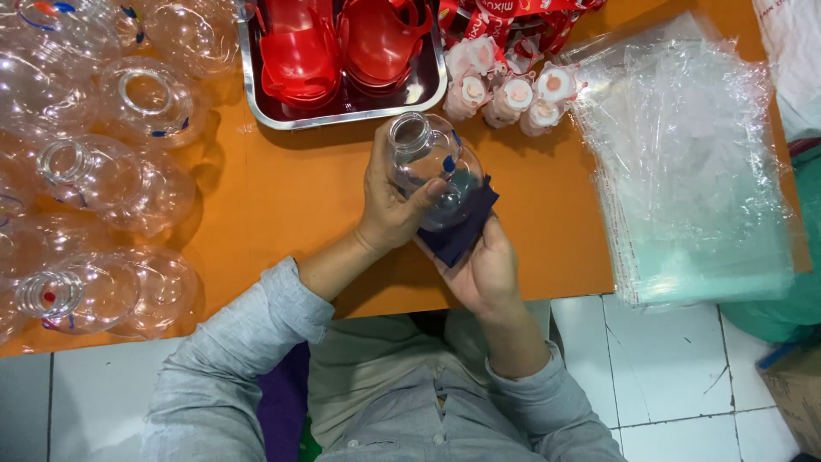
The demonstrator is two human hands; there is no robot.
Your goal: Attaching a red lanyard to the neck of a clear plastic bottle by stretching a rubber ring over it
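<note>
My left hand (391,204) grips a clear plastic bottle (425,158) with an open neck, held above the front of the orange table (282,197). Its thumb lies across the bottle's side. My right hand (484,267) sits under the bottle and holds a dark blue cloth (466,224) pressed against its base. Grey sleeves cover both forearms.
Several more clear bottles (94,171) lie at the left. A metal tray (342,113) with red plastic parts (338,43) stands at the back. Small white and pink caps (513,90) lie beside it. A stack of clear plastic bags (693,162) fills the right side.
</note>
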